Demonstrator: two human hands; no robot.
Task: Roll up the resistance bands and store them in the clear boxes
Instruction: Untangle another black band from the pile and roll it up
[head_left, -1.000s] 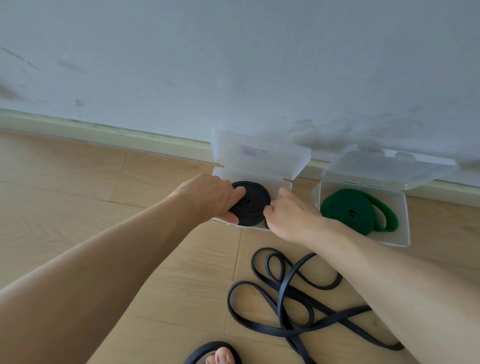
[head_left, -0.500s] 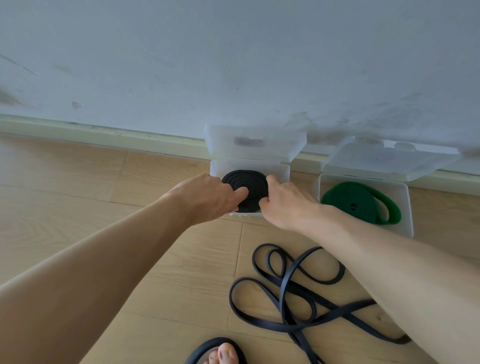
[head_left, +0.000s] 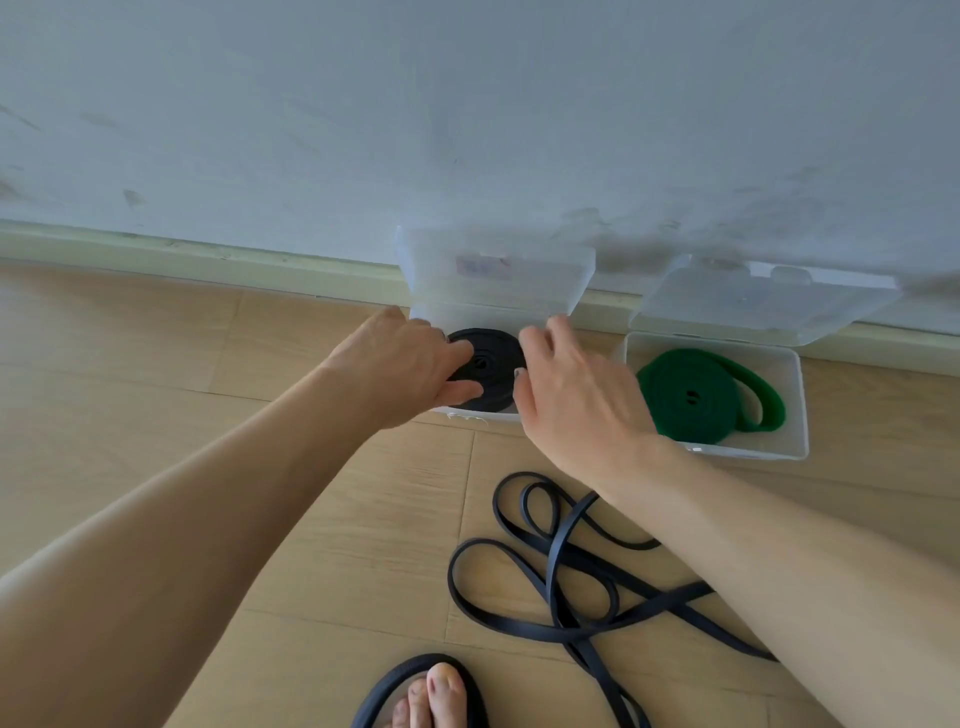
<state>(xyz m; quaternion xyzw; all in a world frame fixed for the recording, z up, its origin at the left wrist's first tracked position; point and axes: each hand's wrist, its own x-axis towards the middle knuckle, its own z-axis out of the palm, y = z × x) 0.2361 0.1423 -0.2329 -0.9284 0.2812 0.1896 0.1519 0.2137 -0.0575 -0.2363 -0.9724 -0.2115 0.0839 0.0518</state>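
My left hand (head_left: 402, 364) has its thumb and fingers curled onto the left edge of the black rolled band (head_left: 485, 370), pressing it down. My right hand (head_left: 569, 387) touches the coil's right edge with loosely straight fingers, not gripping. The roll sits between my hands, lying flat with its spiral face up, inside the left clear box (head_left: 470, 413) whose lid (head_left: 493, 270) stands open against the wall. No long axis to speak of; it is a disc. I judge the lid comes next. Right of it, the green band (head_left: 696, 397) lies coiled in its own box (head_left: 797, 400), tail looping out. A loose black band (head_left: 561, 571) sprawls on the floor nearest my right arm.
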